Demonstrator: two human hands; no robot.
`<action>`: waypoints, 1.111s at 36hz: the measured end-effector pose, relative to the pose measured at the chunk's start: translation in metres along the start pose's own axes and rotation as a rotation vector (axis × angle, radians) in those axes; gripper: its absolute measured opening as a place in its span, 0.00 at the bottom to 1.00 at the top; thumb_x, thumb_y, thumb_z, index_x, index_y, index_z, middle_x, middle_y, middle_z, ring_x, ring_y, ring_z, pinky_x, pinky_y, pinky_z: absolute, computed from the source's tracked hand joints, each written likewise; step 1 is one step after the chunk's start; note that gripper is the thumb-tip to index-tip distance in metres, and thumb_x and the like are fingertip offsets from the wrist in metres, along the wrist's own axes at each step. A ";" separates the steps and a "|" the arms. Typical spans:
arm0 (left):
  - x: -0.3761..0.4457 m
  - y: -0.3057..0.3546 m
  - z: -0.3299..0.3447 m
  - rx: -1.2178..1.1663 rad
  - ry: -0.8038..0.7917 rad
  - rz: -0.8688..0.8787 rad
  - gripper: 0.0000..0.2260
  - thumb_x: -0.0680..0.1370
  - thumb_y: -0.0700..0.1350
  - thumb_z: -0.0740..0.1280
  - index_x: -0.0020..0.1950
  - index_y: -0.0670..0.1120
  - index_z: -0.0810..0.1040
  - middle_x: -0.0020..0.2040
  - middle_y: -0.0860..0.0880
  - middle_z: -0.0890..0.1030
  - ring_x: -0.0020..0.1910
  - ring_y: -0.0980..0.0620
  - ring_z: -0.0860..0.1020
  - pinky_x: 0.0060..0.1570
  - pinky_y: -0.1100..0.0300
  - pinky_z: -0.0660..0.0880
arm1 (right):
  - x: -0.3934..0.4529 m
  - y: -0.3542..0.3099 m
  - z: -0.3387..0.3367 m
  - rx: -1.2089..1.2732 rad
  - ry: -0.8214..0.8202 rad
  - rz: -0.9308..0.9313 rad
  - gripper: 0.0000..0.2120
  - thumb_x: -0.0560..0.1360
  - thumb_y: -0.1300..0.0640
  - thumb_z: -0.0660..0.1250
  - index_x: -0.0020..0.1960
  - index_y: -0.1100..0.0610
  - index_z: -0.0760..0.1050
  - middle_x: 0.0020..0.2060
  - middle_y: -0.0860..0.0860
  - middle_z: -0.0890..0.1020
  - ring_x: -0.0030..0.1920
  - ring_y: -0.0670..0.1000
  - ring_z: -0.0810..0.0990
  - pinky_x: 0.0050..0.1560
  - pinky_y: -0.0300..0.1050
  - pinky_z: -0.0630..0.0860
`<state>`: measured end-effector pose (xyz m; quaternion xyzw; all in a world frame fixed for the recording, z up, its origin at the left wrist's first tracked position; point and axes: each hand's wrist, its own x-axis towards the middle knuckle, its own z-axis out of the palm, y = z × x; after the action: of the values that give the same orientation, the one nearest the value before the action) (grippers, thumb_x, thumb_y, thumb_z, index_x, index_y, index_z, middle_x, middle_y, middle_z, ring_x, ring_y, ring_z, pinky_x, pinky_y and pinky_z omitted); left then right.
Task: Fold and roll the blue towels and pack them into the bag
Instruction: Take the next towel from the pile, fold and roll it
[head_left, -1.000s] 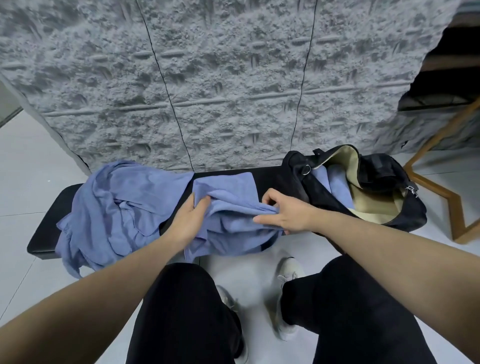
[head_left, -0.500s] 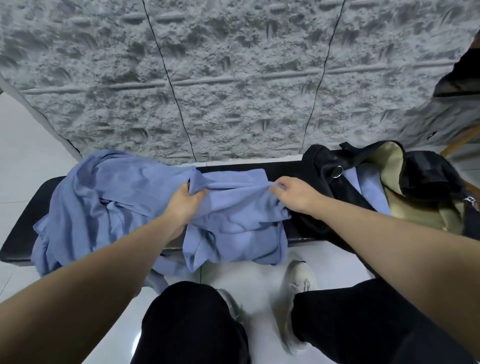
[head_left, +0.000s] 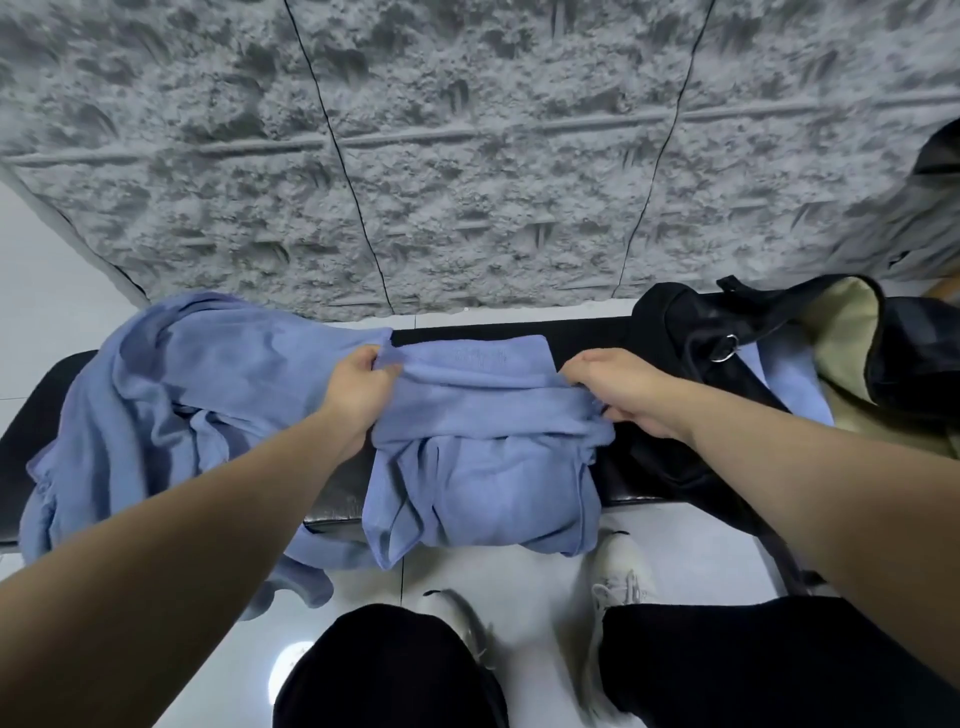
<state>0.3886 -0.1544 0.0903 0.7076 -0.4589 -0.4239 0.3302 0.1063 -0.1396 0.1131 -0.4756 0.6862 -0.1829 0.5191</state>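
Note:
A blue towel (head_left: 483, 457) lies across the black bench (head_left: 587, 332) in the middle, its lower part hanging over the front edge. My left hand (head_left: 358, 389) grips its upper left edge. My right hand (head_left: 618, 387) grips its upper right edge, and the cloth is stretched between the two. A loose pile of more blue towels (head_left: 171, 410) is heaped on the bench's left end. The black bag (head_left: 675, 332) with a beige lining sits open at the right, and a blue towel (head_left: 789, 384) shows inside it.
A rough grey stone-textured wall (head_left: 467, 156) stands right behind the bench. White floor tiles (head_left: 519, 587) lie below, where my two white shoes and black-trousered knees are. The bag's strap hangs down off the bench's right front.
Both hands have moved away from me and further apart along the towel's top edge, pulling it flatter and wider. The view has tilted down and shifted left.

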 end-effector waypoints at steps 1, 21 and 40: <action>0.002 -0.002 0.001 0.025 0.003 0.010 0.11 0.80 0.43 0.63 0.38 0.47 0.68 0.34 0.47 0.66 0.35 0.50 0.65 0.35 0.57 0.62 | 0.001 0.000 0.001 -0.031 0.000 0.003 0.08 0.77 0.54 0.62 0.39 0.52 0.71 0.33 0.50 0.69 0.34 0.49 0.66 0.29 0.39 0.64; 0.045 0.000 0.017 0.404 0.010 0.118 0.14 0.80 0.44 0.64 0.35 0.46 0.67 0.33 0.47 0.71 0.31 0.49 0.66 0.33 0.59 0.63 | 0.057 -0.014 0.000 -0.138 0.184 -0.139 0.06 0.75 0.57 0.66 0.48 0.57 0.81 0.42 0.51 0.82 0.41 0.48 0.77 0.37 0.37 0.72; 0.050 -0.004 0.021 0.118 0.116 0.136 0.13 0.81 0.41 0.62 0.39 0.47 0.63 0.35 0.51 0.68 0.34 0.55 0.68 0.26 0.72 0.65 | 0.067 -0.005 0.006 0.074 0.142 -0.147 0.11 0.76 0.60 0.65 0.39 0.53 0.65 0.31 0.49 0.71 0.32 0.47 0.68 0.31 0.40 0.65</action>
<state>0.3826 -0.2013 0.0627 0.7164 -0.5102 -0.3310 0.3421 0.1130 -0.1970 0.0785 -0.4910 0.6772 -0.2790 0.4717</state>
